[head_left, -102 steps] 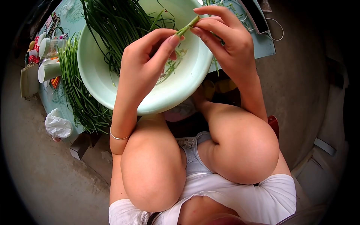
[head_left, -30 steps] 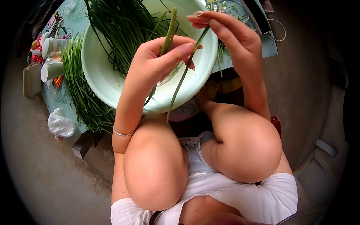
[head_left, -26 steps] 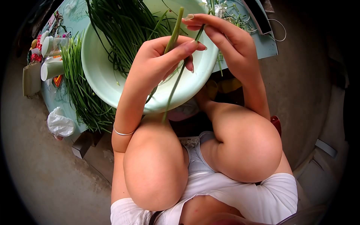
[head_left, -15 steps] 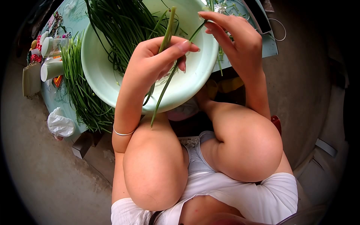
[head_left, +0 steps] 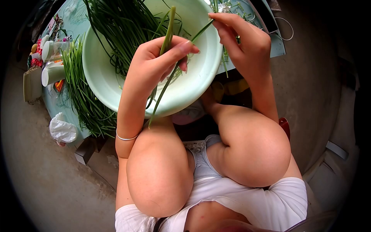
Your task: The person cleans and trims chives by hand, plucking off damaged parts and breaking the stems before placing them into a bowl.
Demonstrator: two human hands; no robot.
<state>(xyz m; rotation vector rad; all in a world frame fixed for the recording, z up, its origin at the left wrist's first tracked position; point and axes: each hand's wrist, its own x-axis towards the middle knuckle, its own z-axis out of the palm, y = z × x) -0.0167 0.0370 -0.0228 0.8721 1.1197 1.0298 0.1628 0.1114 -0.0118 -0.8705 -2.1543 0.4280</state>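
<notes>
My left hand (head_left: 154, 63) is closed over the bowl's near side, with a garlic chive stalk (head_left: 169, 33) upright between thumb and fingers. A long chive leaf (head_left: 160, 94) also runs through these fingers, its lower end hanging past the rim. At the upper right, my right hand (head_left: 247, 44) pinches the other end of that leaf between thumb and forefinger. Under both hands is a pale green basin (head_left: 98, 87). Many dark green chives (head_left: 123, 31) lie in its left part. Small bits of leaf are scattered on its bottom.
Another pile of chives (head_left: 83, 92) lies on the table (head_left: 58, 98) left of the basin. Near it are clear containers with pale lids (head_left: 52, 73) and a crumpled white plastic bag (head_left: 63, 128). A dark-screened device (head_left: 264, 15) with a white cable stands at the upper right.
My left hand has shifted slightly left, and the right hand slightly right, so they are a little farther apart. The leaf's hanging end has swung left. Both grips stay closed.
</notes>
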